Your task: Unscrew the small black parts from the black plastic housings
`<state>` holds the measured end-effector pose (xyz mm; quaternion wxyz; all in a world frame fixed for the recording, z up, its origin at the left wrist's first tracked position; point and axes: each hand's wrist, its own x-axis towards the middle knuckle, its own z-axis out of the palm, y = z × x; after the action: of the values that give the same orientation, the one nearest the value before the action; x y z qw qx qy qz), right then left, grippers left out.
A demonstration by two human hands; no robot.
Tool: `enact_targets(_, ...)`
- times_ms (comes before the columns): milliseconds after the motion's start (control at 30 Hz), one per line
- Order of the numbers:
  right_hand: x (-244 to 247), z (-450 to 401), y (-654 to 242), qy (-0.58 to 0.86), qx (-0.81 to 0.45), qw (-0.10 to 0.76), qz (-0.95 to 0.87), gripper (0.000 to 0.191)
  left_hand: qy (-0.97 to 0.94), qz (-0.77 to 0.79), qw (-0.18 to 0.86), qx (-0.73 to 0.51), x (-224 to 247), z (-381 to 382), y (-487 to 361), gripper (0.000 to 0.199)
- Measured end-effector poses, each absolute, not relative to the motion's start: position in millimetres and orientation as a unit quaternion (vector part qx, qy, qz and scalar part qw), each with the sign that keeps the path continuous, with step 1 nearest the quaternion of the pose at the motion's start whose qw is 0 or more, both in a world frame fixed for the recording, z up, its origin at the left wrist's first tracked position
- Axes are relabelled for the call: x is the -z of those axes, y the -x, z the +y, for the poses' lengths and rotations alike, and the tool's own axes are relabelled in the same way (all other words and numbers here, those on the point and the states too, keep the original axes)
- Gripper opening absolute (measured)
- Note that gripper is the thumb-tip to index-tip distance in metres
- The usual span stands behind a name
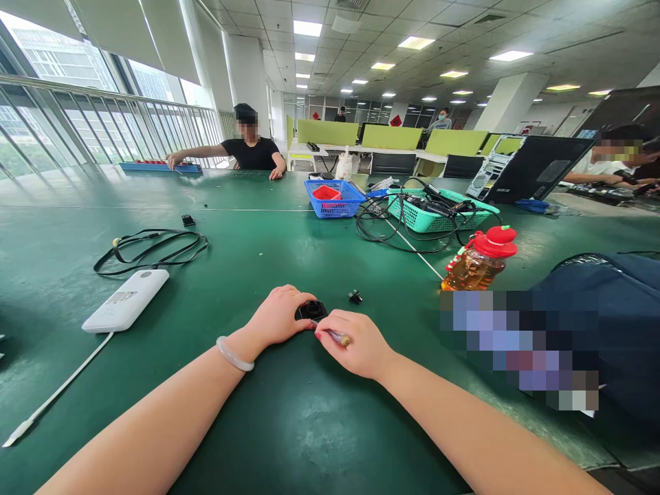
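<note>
Where both hands (pixel 281 315) (pixel 358 344) converge, a black device (pixel 313 310) lies between them.

Device (pixel 312 311) between left hand (pixel 278 313) and right hand (pixel 358 342), hand tool (pixel 341 337) in the latter, power bank (pixel 126 300) on tabletop (pixel 309 426) to the left, cord (pixel 155 236) behind it, bottle (pixel 479 261) to the right, bag (pixel 629 323) right of that, bin (pixel 327 193) in left basket (pixel 337 208) farther back, cables (pixel 437 199) in and around right basket (pixel 421 218).
</note>
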<state>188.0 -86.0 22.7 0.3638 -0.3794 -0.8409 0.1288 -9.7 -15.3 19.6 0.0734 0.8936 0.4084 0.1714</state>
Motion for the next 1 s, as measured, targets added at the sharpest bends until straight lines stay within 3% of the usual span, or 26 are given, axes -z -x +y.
enact_targets(200,-20.5,-75.3,-193.0,0.462,-0.306,0.425,-0.716,0.026,-0.893,0.409,0.082,-0.167,-20.1,-15.0,9.7,0.045)
enact_targets(400,-12.1,-62.1,-196.7,0.483,-0.467,0.421,-0.610,0.042,-0.895,0.409,0.082,-0.156,-21.8,-15.4,9.8,0.042)
enact_targets(533,-16.3,-65.1,-198.3,0.472,-0.446,0.452,-0.611,0.044,-0.896,0.407,0.080,-0.158,-21.7,-15.2,10.6,0.041)
enact_targets(700,-27.8,-74.6,-203.1,0.468,-0.300,0.509,-0.657,0.037,-0.896,0.402,0.080,-0.170,-18.3,-14.0,12.1,0.039)
enact_targets(1000,-22.1,-71.6,-198.4,0.484,-0.278,0.441,-0.703,0.027,-0.898,0.394,0.080,-0.176,-16.8,-14.6,12.1,0.038)
